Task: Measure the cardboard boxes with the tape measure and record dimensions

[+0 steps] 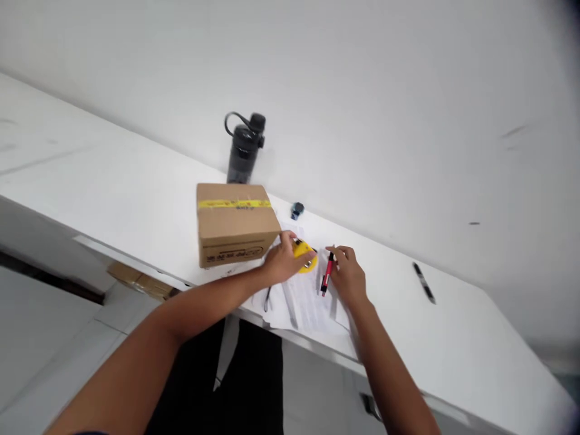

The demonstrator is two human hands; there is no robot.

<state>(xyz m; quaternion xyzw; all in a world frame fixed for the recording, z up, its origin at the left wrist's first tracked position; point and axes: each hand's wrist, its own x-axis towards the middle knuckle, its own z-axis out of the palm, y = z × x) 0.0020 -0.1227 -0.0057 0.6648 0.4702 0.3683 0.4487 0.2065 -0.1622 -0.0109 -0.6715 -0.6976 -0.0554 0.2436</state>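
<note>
My left hand (283, 261) is closed around a yellow tape measure (307, 258), just right of the cardboard box (238, 223). Between the fingers of my right hand (348, 275) is a red and black pen (327, 277), its lower end pointing toward me. Both hands are over printed paper sheets (312, 305) spread on the white table. The box is shut, with yellow tape across its top and dark print on its front side. A thin dark cord (267, 300) lies on the papers below my left wrist.
Behind the box stands a dark water bottle (243, 151) with a loop handle. A small dark watch-like item (297, 210) lies near the wall. Farther right on the table (475, 338) is a black marker (424, 283). The table's front edge runs beneath my forearms.
</note>
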